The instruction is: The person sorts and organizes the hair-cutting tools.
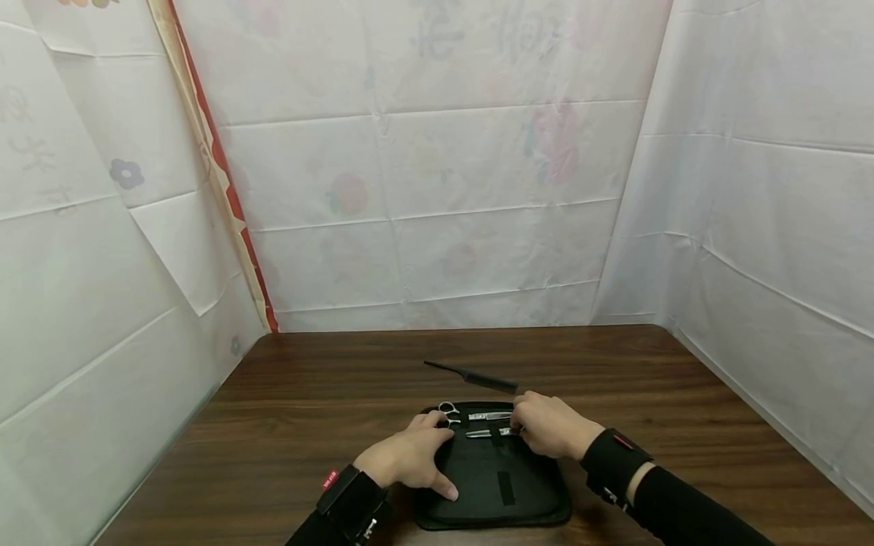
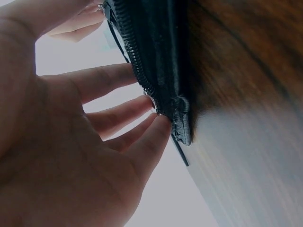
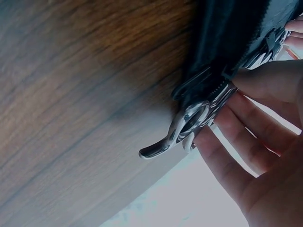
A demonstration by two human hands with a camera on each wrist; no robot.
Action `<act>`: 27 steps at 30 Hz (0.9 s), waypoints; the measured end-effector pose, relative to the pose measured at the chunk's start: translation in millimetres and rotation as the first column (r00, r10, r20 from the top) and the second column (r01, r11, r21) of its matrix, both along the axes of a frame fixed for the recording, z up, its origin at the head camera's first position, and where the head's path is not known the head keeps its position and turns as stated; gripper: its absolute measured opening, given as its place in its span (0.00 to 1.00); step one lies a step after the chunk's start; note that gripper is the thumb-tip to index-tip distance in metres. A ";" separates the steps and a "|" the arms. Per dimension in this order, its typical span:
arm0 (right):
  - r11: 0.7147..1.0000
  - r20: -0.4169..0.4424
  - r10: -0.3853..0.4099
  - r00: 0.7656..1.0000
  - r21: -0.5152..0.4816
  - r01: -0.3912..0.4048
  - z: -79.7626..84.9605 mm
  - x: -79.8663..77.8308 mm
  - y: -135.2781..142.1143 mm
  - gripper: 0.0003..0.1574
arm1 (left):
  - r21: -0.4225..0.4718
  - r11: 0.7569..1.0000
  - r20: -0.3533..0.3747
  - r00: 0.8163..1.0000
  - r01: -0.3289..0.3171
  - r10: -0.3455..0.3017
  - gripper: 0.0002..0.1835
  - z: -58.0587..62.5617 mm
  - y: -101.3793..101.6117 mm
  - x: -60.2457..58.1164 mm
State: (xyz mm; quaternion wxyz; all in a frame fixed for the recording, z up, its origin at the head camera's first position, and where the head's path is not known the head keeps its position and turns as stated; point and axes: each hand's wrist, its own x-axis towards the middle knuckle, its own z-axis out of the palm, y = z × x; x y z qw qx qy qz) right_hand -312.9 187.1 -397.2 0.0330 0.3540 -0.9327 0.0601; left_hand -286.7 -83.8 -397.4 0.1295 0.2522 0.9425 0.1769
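A black zip case (image 1: 474, 485) lies spread on the table with two pairs of metal scissors on its upper part. My left hand (image 1: 410, 453) rests on the case's left side, fingertips by the finger rings of the upper scissors (image 1: 490, 415), thumb stretched apart. At the right side, my right hand (image 1: 554, 426) pinches the handle end of the lower scissors (image 1: 479, 434), whose blades point left. The right wrist view shows the scissors' finger ring and curved tang (image 3: 161, 147) jutting past the case edge. In the left wrist view, long fingers (image 2: 111, 118) touch the zipper edge.
A black tail comb (image 1: 488, 379) lies on the brown wooden table (image 1: 328, 379) just beyond the case. An elastic loop (image 1: 505, 487) is on the case's lower part. White printed sheets (image 1: 437, 265) hang around the table's back and sides.
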 end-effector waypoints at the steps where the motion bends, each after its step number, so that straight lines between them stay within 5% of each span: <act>1: 1.000 0.001 0.000 1.000 0.001 0.000 -0.1 -0.1 -0.2 0.10 | 0.001 1.000 0.002 1.000 -0.001 0.001 0.47 -0.4 0.2 0.0; 27: 1.000 -0.031 0.012 0.999 0.015 -0.011 0.1 0.0 -5.9 0.08 | -0.004 1.000 -0.005 1.000 0.007 -0.007 0.47 -0.7 0.3 -0.9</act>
